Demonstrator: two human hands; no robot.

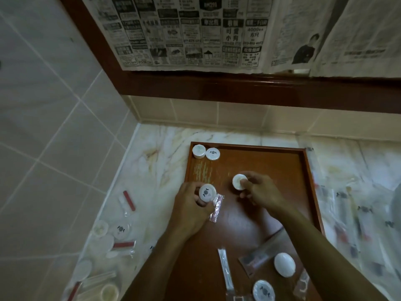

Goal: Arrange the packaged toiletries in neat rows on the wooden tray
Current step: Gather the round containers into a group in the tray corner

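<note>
Tray [249, 218] under both hands: glossy brown wood, scuffed patch | counter [165, 148] beyond: polished marble | wall [43, 127]: smooth tile

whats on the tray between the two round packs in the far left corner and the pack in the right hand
Nothing. In the head view, only bare tray lies between the corner packs and the pack in the right hand.
</note>
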